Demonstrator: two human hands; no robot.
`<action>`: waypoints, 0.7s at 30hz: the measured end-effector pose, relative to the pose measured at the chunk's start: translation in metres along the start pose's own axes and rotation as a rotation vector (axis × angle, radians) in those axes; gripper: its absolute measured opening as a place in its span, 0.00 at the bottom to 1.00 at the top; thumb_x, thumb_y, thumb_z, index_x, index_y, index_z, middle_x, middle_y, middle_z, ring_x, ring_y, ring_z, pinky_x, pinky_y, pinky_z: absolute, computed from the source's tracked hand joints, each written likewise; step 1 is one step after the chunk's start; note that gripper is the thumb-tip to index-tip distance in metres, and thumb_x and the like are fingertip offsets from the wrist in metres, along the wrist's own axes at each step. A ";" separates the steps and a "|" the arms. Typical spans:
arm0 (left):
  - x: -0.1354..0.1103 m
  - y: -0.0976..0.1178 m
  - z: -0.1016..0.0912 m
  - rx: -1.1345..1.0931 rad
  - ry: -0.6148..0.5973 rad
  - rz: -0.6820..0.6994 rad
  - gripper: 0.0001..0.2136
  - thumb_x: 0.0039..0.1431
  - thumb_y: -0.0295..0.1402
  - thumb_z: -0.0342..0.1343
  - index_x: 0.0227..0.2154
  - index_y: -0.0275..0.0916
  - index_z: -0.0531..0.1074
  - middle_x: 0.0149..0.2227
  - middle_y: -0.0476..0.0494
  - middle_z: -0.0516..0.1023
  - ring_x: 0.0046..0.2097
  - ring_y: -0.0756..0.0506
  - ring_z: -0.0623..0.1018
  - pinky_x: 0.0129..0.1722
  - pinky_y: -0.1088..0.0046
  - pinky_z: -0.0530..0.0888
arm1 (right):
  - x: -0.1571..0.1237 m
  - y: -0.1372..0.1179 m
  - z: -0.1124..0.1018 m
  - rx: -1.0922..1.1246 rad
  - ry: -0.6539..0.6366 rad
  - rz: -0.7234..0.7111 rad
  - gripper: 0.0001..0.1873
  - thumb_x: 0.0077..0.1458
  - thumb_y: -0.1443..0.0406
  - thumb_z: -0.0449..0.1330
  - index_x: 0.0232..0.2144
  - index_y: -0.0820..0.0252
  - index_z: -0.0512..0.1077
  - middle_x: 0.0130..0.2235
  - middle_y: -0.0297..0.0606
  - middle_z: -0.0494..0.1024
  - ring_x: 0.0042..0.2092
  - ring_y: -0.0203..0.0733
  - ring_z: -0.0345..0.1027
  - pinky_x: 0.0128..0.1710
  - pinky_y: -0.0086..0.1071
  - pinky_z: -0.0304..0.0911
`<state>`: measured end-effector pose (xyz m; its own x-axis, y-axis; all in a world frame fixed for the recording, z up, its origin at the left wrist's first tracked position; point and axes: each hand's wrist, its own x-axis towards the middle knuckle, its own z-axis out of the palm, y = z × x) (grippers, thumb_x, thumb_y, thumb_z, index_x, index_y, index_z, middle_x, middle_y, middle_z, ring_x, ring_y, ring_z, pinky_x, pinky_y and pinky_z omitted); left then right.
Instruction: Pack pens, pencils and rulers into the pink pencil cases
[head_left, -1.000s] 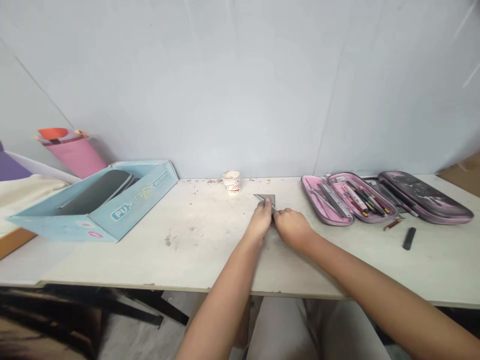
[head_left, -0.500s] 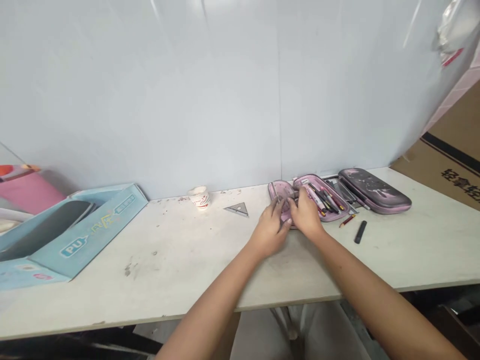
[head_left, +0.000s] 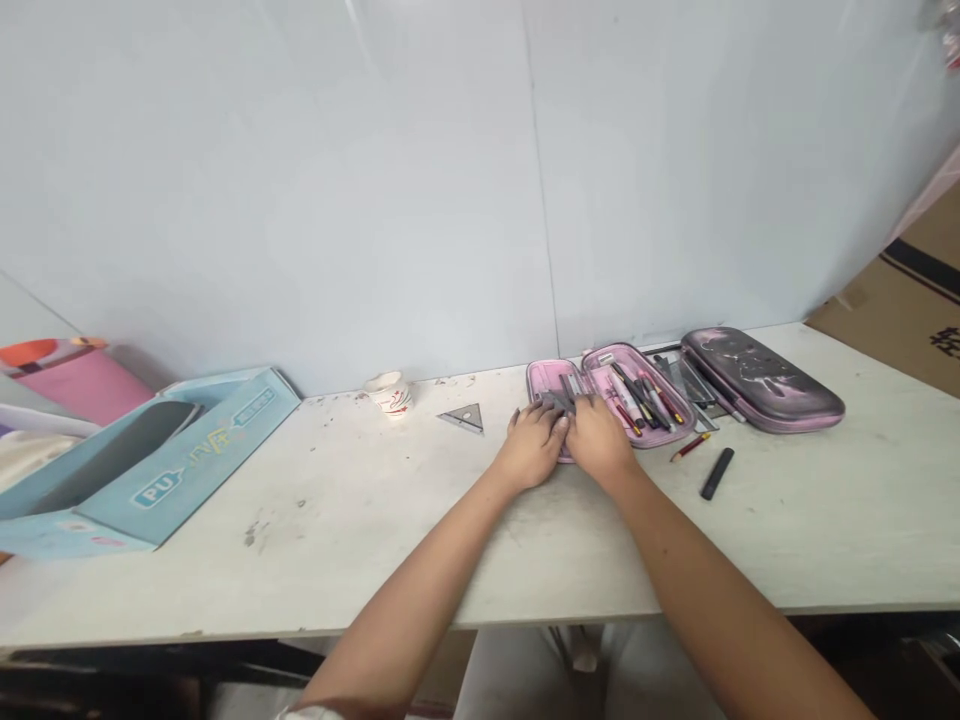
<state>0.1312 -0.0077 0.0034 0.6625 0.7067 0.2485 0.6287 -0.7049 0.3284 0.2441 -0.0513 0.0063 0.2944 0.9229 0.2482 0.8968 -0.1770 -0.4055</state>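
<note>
My left hand and my right hand lie side by side over the left compartment of an open pink-lined pencil case. Their fingertips rest on grey metal pieces there, partly hidden. Pens and pencils fill the compartment to the right. The case's dark pink-and-black lid lies open beyond it. A grey triangular set square lies flat on the table, left of my left hand. A short pencil and a black stick-shaped object lie in front of the case.
A small white paper cup stands against the wall on the white, scuffed table. A light blue cardboard box sits at the left end. A pink tube lies behind it. Brown cardboard shows at the right.
My hands have moved from the set square to the pencil case, and the set square now lies alone on the table. The view has turned right, and the case's compartments look more fully open.
</note>
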 end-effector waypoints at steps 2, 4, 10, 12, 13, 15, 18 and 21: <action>-0.001 -0.001 -0.002 -0.082 0.044 0.016 0.21 0.63 0.40 0.35 0.49 0.36 0.67 0.53 0.38 0.69 0.57 0.44 0.63 0.59 0.60 0.56 | -0.001 0.001 0.001 -0.026 0.019 -0.024 0.17 0.57 0.67 0.44 0.44 0.69 0.67 0.44 0.53 0.70 0.47 0.48 0.64 0.45 0.35 0.56; -0.005 -0.006 -0.008 -0.163 0.088 0.028 0.20 0.62 0.40 0.37 0.48 0.37 0.68 0.51 0.38 0.70 0.56 0.44 0.66 0.58 0.62 0.57 | -0.003 0.004 0.004 -0.053 0.029 -0.039 0.18 0.57 0.66 0.44 0.45 0.69 0.66 0.43 0.53 0.71 0.47 0.49 0.64 0.46 0.36 0.56; -0.035 -0.061 -0.035 -0.186 0.251 -0.157 0.20 0.62 0.38 0.37 0.47 0.33 0.67 0.50 0.35 0.70 0.54 0.43 0.67 0.56 0.63 0.60 | -0.003 0.016 0.012 -0.062 0.106 -0.101 0.19 0.57 0.66 0.44 0.47 0.68 0.66 0.44 0.50 0.72 0.48 0.49 0.63 0.47 0.37 0.55; -0.045 -0.084 -0.041 -0.159 0.321 -0.297 0.18 0.61 0.36 0.39 0.47 0.31 0.66 0.49 0.32 0.69 0.54 0.41 0.66 0.55 0.61 0.60 | -0.002 0.012 0.012 -0.084 0.193 -0.102 0.19 0.56 0.66 0.45 0.47 0.69 0.65 0.46 0.51 0.70 0.49 0.51 0.61 0.48 0.39 0.54; -0.048 -0.094 -0.043 -0.163 0.345 -0.368 0.18 0.60 0.34 0.40 0.48 0.30 0.65 0.49 0.31 0.68 0.54 0.40 0.66 0.55 0.60 0.60 | -0.002 0.006 0.011 -0.092 0.219 -0.124 0.19 0.56 0.66 0.45 0.48 0.69 0.65 0.47 0.52 0.69 0.50 0.51 0.60 0.49 0.39 0.54; -0.051 -0.107 -0.044 -0.242 0.387 -0.491 0.17 0.58 0.32 0.43 0.49 0.29 0.64 0.49 0.30 0.66 0.54 0.40 0.65 0.55 0.60 0.59 | 0.000 -0.014 0.013 -0.099 0.208 -0.241 0.19 0.56 0.66 0.45 0.47 0.70 0.65 0.47 0.51 0.69 0.51 0.50 0.59 0.50 0.39 0.53; -0.048 -0.113 -0.041 -0.411 0.447 -0.582 0.17 0.57 0.30 0.45 0.49 0.29 0.63 0.51 0.29 0.64 0.56 0.41 0.64 0.57 0.63 0.57 | 0.006 -0.057 0.023 -0.090 0.088 -0.471 0.19 0.57 0.66 0.44 0.47 0.70 0.66 0.48 0.49 0.69 0.52 0.47 0.58 0.52 0.36 0.52; -0.045 -0.113 -0.035 -0.492 0.483 -0.642 0.17 0.58 0.32 0.43 0.48 0.29 0.63 0.51 0.28 0.64 0.55 0.41 0.65 0.56 0.63 0.58 | 0.018 -0.099 0.043 -0.115 -0.051 -0.539 0.19 0.57 0.65 0.46 0.47 0.70 0.64 0.49 0.50 0.68 0.52 0.47 0.58 0.51 0.35 0.53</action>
<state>0.0164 0.0422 -0.0127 -0.0612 0.9776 0.2014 0.4992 -0.1447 0.8543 0.1464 -0.0023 0.0134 -0.2305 0.9078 0.3503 0.9471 0.2918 -0.1332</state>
